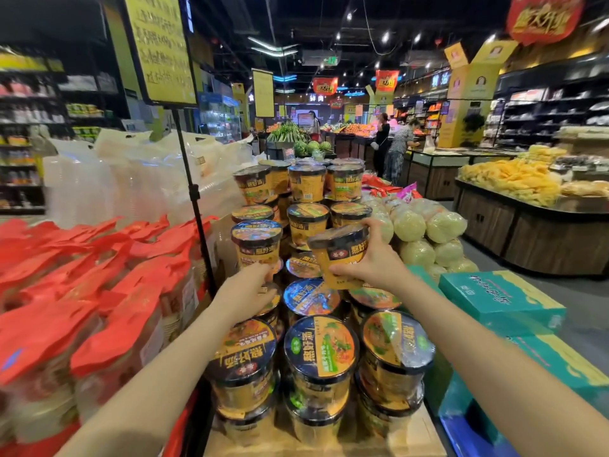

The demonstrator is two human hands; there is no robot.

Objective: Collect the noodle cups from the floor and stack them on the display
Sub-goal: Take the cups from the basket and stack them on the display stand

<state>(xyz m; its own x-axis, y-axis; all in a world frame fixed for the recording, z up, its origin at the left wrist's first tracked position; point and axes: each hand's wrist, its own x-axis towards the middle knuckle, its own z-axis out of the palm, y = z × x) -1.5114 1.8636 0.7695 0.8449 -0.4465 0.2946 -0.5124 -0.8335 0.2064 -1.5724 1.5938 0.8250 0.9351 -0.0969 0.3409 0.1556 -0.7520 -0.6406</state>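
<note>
A stepped display of yellow-and-black noodle cups (321, 351) rises in front of me, several tiers high. My right hand (372, 262) grips one noodle cup (342, 255) by its side, tilted, in the air above the middle tiers. My left hand (253, 285) is closed around the base of another noodle cup (256, 242) that stands upright on the left side of the stack. The floor is hidden from view.
Red-topped bagged goods (99, 291) lie at the left, beside a black sign pole (194, 206). Teal cartons (501, 301) sit at the right, with round pale packs (428, 232) behind them. Shoppers (392, 146) stand far back by produce bins.
</note>
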